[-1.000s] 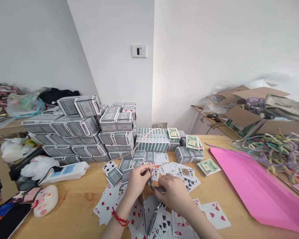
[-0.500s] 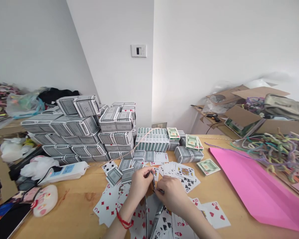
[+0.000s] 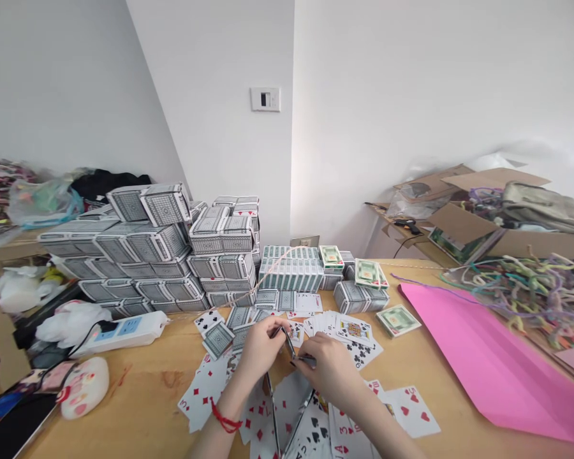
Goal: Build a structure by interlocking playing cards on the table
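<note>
Folded card (image 3: 290, 344) sits between left hand (image 3: 262, 347) and right hand (image 3: 329, 364), above loose cards (image 3: 203, 392) on the worktop (image 3: 141, 395), with card blocks (image 3: 143, 245) stacked behind to the left, power strip (image 3: 146, 329) before those, card packs (image 3: 398, 320) behind to the right, and paper sheet (image 3: 492, 370) farther right beside heaped strands (image 3: 536, 280).

Wht walls (image 3: 387, 95), corner (image 3: 291, 146) mid-view, w/ wht wall plate (image 3: 265, 99); lt-brn wood tbl (image 3: 141, 401); soft light.

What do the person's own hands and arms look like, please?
The left hand and right hand are bare, without gloves. No sleeves show. A thin red cord circles the left wrist; no band shows on the right one.
</note>
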The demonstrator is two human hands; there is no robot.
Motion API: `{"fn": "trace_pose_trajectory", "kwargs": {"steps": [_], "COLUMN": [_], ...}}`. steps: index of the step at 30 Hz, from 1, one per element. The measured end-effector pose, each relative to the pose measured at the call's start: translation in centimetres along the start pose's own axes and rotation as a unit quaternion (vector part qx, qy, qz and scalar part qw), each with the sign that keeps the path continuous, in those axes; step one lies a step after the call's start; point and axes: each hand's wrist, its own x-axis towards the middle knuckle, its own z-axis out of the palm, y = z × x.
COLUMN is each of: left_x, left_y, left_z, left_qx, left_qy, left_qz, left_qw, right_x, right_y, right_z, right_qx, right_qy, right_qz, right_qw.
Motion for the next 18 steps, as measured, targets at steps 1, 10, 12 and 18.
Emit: {"fn": "trace_pose_trajectory", "kwargs": {"steps": [1, 10, 12, 18], "left_x": [0.1, 0.4, 0.0, -0.5], "left_y": [0.0, 0.2, -0.4, -1.7], "left_z": [-0.4, -6.5, -7.5, -7.6], "left_qx": [0.001, 0.135, 0.209, 0.328], "left_qy": [-0.001, 0.011, -0.017, -0.073], "left_qz": [-0.004, -0.037, -0.034, -0.028], "left_qw": [1.000, 0.990, 0.977, 0.941], "right_x": [0.0, 0.3, 0.3, 0.4], "right_y": [0.0, 1.8, 2.3, 2.4], "right_z": [-0.2, -2.5, -2.8, -3.1], "right_qx": [0.009, 0.139, 0.147, 0.150], "right_qy": [0.004, 0.084, 0.086, 0.093], "right_qz": [0.005, 0.058, 0.065, 0.073], "right_qw": [1.000, 0.985, 0.983, 0.982]}}
